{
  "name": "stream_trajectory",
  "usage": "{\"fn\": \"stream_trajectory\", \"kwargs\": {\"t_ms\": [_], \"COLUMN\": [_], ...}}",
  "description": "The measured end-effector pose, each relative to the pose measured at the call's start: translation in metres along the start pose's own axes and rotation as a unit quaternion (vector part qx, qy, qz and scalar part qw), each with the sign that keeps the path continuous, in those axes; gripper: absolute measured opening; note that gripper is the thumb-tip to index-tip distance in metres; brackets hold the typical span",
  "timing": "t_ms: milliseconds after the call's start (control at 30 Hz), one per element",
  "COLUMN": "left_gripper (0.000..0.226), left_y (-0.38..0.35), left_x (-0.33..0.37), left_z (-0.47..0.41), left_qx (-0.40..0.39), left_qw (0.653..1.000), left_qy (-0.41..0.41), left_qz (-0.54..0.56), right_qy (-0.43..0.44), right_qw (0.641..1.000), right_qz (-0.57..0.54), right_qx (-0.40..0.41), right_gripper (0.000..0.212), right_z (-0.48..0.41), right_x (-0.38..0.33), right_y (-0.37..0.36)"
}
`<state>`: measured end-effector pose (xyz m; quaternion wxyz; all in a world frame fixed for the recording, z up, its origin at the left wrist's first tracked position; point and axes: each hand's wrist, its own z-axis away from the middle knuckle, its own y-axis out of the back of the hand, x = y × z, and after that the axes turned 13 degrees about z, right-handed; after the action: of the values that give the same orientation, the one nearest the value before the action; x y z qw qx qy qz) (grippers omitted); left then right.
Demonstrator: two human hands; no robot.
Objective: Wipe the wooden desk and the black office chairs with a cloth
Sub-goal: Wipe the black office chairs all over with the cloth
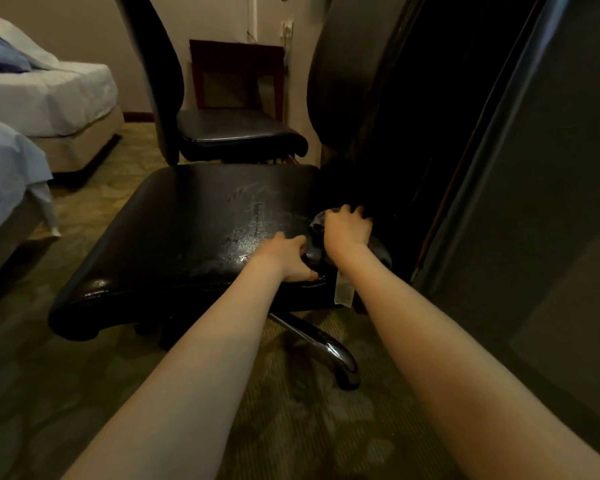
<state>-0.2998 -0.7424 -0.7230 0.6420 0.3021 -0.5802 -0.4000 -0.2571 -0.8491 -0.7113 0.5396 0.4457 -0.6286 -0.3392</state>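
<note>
A black office chair's seat [174, 237] fills the middle of the view, shiny and wet-streaked near its centre. My right hand [347, 228] presses a dark grey cloth [314, 245] onto the seat's right rear corner, close to the backrest [340, 98]. A pale tag [343, 292] hangs from the cloth over the seat's edge. My left hand [288, 256] grips the seat's front right edge, touching the cloth. A second black office chair [236, 133] stands just behind the first one.
Two beds with white sheets [49, 95] stand at the left. A dark wooden panel [520, 168] rises at the right. A red-brown small table [238, 74] is against the back wall. The chair's chrome leg [329, 351] juts out over patterned carpet.
</note>
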Motion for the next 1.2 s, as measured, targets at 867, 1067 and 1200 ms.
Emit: {"fn": "stream_trajectory", "kwargs": {"t_ms": [867, 1067, 1200], "left_gripper": [0.058, 0.058, 0.021], "left_y": [-0.004, -0.003, 0.000], "left_x": [-0.002, -0.001, -0.017], "left_z": [0.004, 0.006, 0.005], "left_qx": [-0.010, 0.007, 0.022], "left_qw": [0.998, 0.995, 0.986], "left_qy": [0.036, 0.044, 0.016], "left_qz": [0.049, 0.087, 0.164], "right_qy": [0.017, -0.001, 0.026], "right_qw": [0.956, 0.939, 0.961], "right_qz": [-0.288, -0.324, -0.274], "right_qx": [-0.042, 0.119, 0.024], "right_gripper": [0.045, 0.053, 0.051], "right_z": [0.125, 0.093, 0.065], "right_x": [0.099, 0.075, 0.046], "right_y": [-0.020, 0.007, -0.005]}}
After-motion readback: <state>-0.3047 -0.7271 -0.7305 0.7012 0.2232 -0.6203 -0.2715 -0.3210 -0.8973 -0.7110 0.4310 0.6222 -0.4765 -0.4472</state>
